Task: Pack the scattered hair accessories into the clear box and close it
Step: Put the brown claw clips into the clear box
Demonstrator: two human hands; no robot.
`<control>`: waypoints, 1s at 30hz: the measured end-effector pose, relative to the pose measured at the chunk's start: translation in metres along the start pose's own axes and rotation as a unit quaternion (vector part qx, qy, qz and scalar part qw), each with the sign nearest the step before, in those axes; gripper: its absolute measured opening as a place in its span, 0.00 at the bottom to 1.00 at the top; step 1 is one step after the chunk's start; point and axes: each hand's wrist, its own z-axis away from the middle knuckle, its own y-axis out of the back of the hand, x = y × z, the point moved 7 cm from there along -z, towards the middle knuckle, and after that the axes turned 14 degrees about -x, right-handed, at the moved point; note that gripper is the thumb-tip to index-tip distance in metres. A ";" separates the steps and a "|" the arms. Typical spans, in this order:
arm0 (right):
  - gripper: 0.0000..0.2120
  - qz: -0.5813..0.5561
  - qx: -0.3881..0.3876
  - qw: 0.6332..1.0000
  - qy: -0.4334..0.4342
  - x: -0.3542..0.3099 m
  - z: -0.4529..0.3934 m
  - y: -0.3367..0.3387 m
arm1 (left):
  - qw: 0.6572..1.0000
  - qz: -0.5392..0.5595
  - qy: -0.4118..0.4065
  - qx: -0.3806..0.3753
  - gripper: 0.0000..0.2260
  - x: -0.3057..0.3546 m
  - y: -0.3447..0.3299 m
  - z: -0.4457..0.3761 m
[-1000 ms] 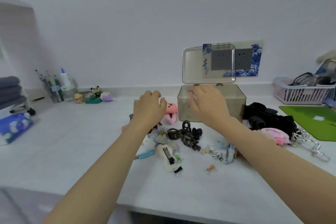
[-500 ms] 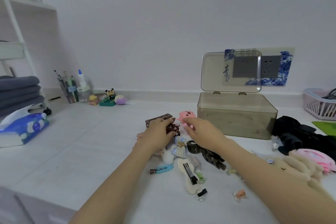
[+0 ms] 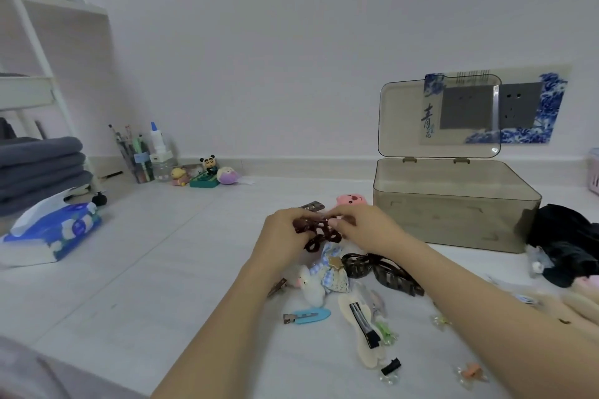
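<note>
Left hand [image 3: 285, 233] and right hand [image 3: 366, 230] both pinch dark brown openwork plastic claw clip [image 3: 319, 233], held above white countertop [image 3: 146, 269] left of open clear lidded box [image 3: 453, 214]; likely light, rigid, brittle teeth; grip at solid body, not prongs; more clips scattered below.

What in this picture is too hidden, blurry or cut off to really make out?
Head view, the only one:
- Dark red hair claw: partly hidden by the left hand and right hand, so its full shape is unclear.
- Clear box: the tinted wall hides whether anything lies inside.
- Pink basket: cut off by the right edge.
- Fluffy items at lower right: too blurred to identify.
- Small clear clips: too small for detail.
</note>
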 end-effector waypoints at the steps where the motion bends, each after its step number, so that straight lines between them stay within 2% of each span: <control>1: 0.13 -0.023 0.011 1.000 0.006 0.000 0.000 0.004 | 1.000 0.015 -0.006 0.007 0.15 0.003 0.003 0.001; 4: 0.11 -0.107 0.031 0.993 0.028 -0.003 0.002 0.011 | 0.998 0.060 -0.020 0.022 0.13 0.009 0.007 0.004; 7: 0.13 -0.203 -0.004 0.978 0.040 -0.004 0.005 0.007 | 0.993 0.113 -0.022 0.020 0.13 0.008 0.003 0.004; 9: 0.13 -0.189 -0.018 0.981 0.031 -0.002 0.007 0.005 | 0.994 0.111 -0.024 -0.001 0.14 0.009 -0.004 0.003; 13: 0.09 -0.087 -0.007 0.996 0.001 0.009 0.012 0.006 | 0.990 0.073 -0.020 -0.118 0.25 0.011 -0.020 0.004; 15: 0.11 -0.081 -0.005 0.997 -0.007 0.014 0.015 0.005 | 0.988 0.101 0.005 -0.114 0.22 0.008 -0.018 0.004; 16: 0.12 -0.083 -0.004 0.997 -0.008 0.016 0.015 0.005 | 0.993 0.082 0.016 -0.080 0.19 0.006 -0.013 0.000; 18: 0.13 -0.078 0.002 0.997 -0.009 0.017 0.017 0.005 | 0.997 -0.041 0.051 -0.031 0.18 -0.001 -0.006 -0.013; 19: 0.13 -0.075 0.004 0.997 -0.008 0.017 0.017 0.005 | 0.990 -0.115 0.074 -0.037 0.18 -0.006 -0.007 -0.019; 21: 0.14 -0.081 0.003 0.997 -0.011 0.018 0.020 0.005 | 0.973 -0.176 0.115 -0.092 0.19 -0.017 -0.013 -0.030; 24: 0.13 -0.086 -0.009 0.996 -0.018 0.020 0.027 0.006 | 0.981 -0.112 0.098 -0.123 0.24 -0.020 -0.019 -0.032; 28: 0.12 -0.095 -0.033 0.995 -0.025 0.022 0.043 0.008 | 0.981 -0.078 0.093 -0.150 0.21 -0.006 -0.030 -0.016; 30: 0.11 -0.105 -0.033 0.993 -0.029 0.024 0.050 0.008 | 0.979 -0.055 0.099 -0.170 0.23 -0.001 -0.032 -0.006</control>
